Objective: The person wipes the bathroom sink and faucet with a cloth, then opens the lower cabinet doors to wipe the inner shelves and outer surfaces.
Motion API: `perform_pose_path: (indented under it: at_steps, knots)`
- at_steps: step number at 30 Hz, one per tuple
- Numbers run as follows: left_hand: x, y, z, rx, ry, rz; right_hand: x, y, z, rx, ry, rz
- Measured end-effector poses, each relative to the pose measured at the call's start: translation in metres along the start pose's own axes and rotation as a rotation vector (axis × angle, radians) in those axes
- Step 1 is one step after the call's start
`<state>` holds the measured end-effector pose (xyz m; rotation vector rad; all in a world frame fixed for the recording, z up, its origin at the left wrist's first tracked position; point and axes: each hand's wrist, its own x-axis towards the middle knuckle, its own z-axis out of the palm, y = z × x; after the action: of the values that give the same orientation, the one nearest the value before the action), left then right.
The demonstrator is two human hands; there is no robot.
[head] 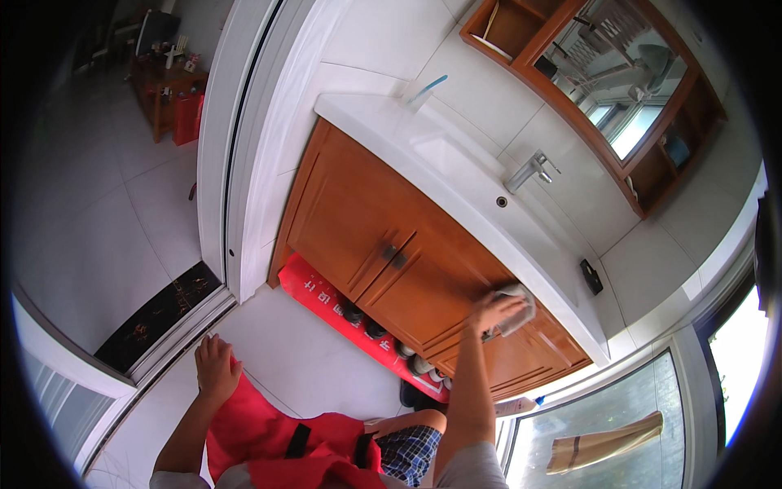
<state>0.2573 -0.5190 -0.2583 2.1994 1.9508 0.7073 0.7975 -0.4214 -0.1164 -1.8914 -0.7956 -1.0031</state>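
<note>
My right hand presses a pale grey cloth against the upper right front of the wooden vanity cabinet, just below the white washbasin countertop. Both hand and cloth look slightly blurred. On the far side from it, my left hand is low at the left, by the edge of the red apron on my body; its fingers are bent, and whether they pinch the fabric is not clear. Two dark handles sit at the middle of the cabinet doors.
Shoes stand on a red printed sheet beneath the cabinet. A chrome faucet rises behind the basin. A black object lies on the countertop's right end. A mirror cabinet hangs above. A doorframe stands at left.
</note>
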Motion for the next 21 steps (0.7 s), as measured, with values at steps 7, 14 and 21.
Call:
perform_pose_path:
  at_steps: [7, 14, 21]
  knots:
    - [0.000, 0.001, -0.001, 0.024, 0.146, -0.023, -0.034, -0.119, 0.001, 0.066, -0.171, -0.166]
    - [-0.003, -0.005, 0.002, -0.026, 0.171, -0.022, -0.040, -0.181, -0.004, 0.119, -0.632, -0.483]
    - [-0.024, -0.005, -0.013, -0.029, 0.177, -0.008, -0.020, -0.148, -0.028, -0.068, -0.625, -0.467]
